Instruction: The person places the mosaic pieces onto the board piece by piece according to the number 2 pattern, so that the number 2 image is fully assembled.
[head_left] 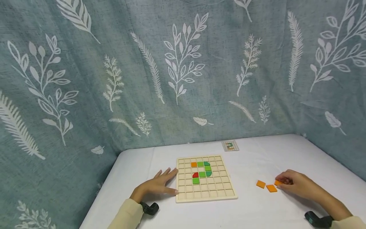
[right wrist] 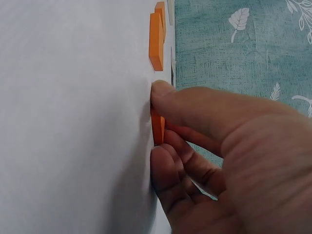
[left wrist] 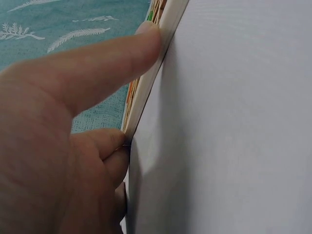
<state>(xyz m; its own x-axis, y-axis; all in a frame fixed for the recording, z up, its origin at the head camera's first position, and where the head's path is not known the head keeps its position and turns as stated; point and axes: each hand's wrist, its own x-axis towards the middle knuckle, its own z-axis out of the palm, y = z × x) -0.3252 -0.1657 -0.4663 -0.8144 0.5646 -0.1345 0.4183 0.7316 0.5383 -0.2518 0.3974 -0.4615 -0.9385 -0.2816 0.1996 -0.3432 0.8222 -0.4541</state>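
Observation:
A pale wooden grid board (head_left: 206, 194) lies on the table, with several square and rounded green tiles, an orange square tile (head_left: 194, 164) and a red rounded tile (head_left: 195, 175) in its cells. Along the board's left edge, my left hand (head_left: 157, 185) rests with fingers spread, thumb and fingertips touching the rim. To the right of the board, my right hand (head_left: 297, 184) pinches an orange square tile (right wrist: 158, 127) at table level between thumb and fingers, which partly cover it. Two more orange tiles, one to the left (head_left: 260, 184) and one nearer (head_left: 271, 188), lie beside that hand.
A small pattern card (head_left: 230, 146) with a printed grid and coloured shapes lies behind the board. The white-covered table (head_left: 251, 213) ends at a blue-green leaf-patterned curtain (head_left: 183, 121) at the back and sides.

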